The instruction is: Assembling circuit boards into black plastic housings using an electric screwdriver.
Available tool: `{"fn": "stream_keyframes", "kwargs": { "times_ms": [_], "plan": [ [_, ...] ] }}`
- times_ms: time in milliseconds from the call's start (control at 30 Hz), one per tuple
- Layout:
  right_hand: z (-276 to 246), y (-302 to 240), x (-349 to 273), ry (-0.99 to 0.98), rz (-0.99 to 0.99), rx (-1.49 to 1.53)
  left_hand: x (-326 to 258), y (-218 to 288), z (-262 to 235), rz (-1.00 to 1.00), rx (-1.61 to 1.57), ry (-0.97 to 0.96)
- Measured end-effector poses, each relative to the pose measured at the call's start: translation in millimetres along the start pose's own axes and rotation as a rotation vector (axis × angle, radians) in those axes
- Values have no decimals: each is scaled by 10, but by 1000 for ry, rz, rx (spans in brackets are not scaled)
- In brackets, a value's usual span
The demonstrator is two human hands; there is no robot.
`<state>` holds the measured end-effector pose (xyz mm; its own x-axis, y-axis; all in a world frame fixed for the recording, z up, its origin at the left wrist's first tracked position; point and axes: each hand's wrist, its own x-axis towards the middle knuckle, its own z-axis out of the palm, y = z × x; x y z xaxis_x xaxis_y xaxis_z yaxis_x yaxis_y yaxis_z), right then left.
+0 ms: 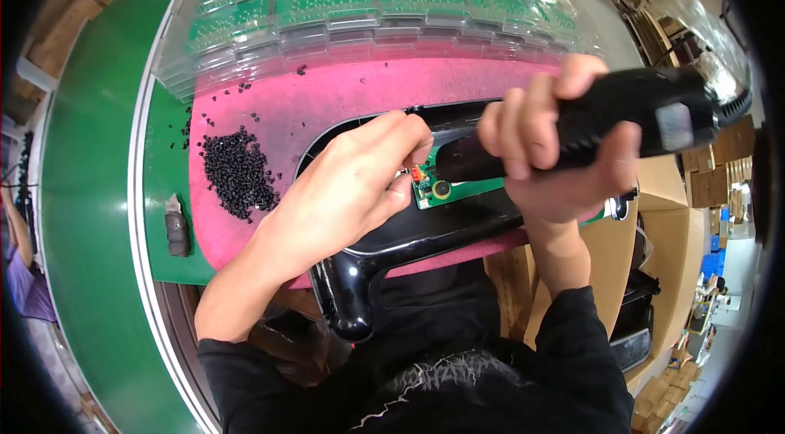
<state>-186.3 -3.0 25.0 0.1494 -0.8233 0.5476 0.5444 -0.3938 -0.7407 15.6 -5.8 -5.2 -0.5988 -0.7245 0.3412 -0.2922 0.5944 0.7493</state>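
R hand [537, 130] wrapped round blk driver [625, 99], nose over green PCB [468, 191] in blk housing [421, 230]. L hand [347, 168] half-curled at PCB's left end; I can't tell if pinching. Prob. fastening step; next needs steady, square tip.

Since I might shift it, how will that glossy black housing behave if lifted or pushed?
The black housing is probably stiff, as its raised rim holds a smooth curve. Its shiny surface could be slippery to grip. Pressing its rounded end might tip it, since that part juts past the pink mat.
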Motion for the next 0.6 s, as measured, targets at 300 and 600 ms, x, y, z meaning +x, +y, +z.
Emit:
{"fn": "stream_keyframes", "kwargs": {
  "times_ms": [300,600],
  "plan": [
    [8,-419,11,-74,-78,130,37,71,27,150,-285,114],
    [74,-498,-25,-52,-104,171,69,16,104,314,-326,223]
  ]
}}
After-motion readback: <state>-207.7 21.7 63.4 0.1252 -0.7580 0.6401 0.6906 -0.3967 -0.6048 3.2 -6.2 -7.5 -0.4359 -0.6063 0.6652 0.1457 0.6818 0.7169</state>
